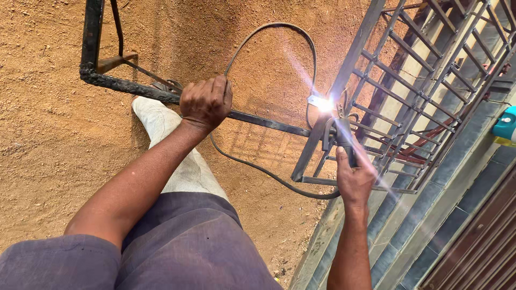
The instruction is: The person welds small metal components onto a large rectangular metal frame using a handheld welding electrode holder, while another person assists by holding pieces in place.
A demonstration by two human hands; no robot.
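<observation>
The glare of the arc (323, 103) washes out the spot where rod meets metal, so the joint itself cannot be made out. The right hand (355, 180) covers most of the holder (341, 137). The left hand (206, 102) hides the stretch of bar (269, 123) under its palm. The black frame (92, 43) runs off the top edge, and so does the grille (430, 80), its right side cut off too. A teal object (506, 124) at the right edge shows only in part; what it is, I cannot tell. The cable (269, 26) vanishes behind the hand.
</observation>
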